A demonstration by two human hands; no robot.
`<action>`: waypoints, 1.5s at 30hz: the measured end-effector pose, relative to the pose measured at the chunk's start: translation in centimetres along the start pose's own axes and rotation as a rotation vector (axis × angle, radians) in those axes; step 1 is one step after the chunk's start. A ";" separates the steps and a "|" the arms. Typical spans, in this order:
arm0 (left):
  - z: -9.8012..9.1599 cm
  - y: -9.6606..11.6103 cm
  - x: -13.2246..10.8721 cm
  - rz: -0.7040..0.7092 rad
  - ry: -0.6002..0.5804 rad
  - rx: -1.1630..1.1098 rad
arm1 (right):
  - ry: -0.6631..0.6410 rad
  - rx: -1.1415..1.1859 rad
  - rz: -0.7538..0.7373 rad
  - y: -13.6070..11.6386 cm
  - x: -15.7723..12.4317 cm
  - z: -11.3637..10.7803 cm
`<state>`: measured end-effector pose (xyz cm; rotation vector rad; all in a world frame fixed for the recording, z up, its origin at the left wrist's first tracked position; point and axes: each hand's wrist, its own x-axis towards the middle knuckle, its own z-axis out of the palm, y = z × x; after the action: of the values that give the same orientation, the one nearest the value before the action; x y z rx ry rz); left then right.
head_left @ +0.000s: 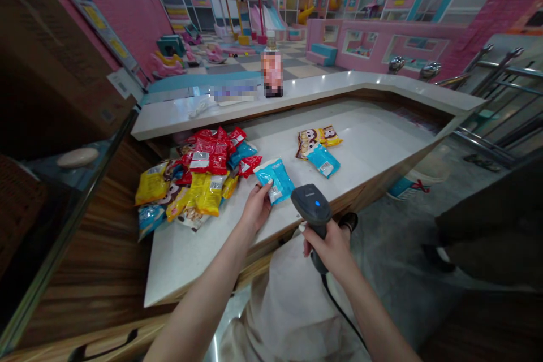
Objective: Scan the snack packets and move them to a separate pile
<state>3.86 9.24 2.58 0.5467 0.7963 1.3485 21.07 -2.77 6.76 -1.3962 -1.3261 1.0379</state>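
Your right hand (328, 250) is clamped around the grip of a black corded handheld barcode scanner (311, 205), with its head pointing up and a small blue light showing. Your fingers partly hide the lower grip, and a thin black cable (344, 317) runs down from it and out of view.

Your left hand (257, 207) is at the lower edge of a light-blue foil snack packet (275, 181). Your fingertips (263, 188) touch the packet, but you can't tell whether they are pinching it or only resting there. The packet lies on a white stone counter (182, 263), just beside a heaped pile of red, yellow and blue snack packets (197, 175). Their overlap hides most of the lower ones.

Farther along are a blue packet and a yellow cartoon-printed packet (318, 150), lying overlapped. On the raised white ledge (352, 90) behind stands a clear plastic bottle (271, 70), its label blurred. A blurred flat item (233, 92) beside it can't be made out. To your right, a person in dark clothing (487, 226) is cut off by the frame.
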 end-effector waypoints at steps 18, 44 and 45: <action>0.1 -0.4 0.6 0.044 0.045 -0.106 | -0.037 -0.231 -0.074 0.3 1.9 2.6; 0.1 -0.3 0.5 0.052 -0.013 -0.160 | -0.066 -0.203 -0.011 0.8 2.0 2.7; 0.0 -0.3 0.5 0.052 -0.013 -0.160 | -0.066 -0.206 -0.013 0.8 2.0 2.7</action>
<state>4.09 9.73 2.28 0.4529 0.6604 1.4412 18.74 -0.57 5.41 -1.5133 -1.5230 0.9679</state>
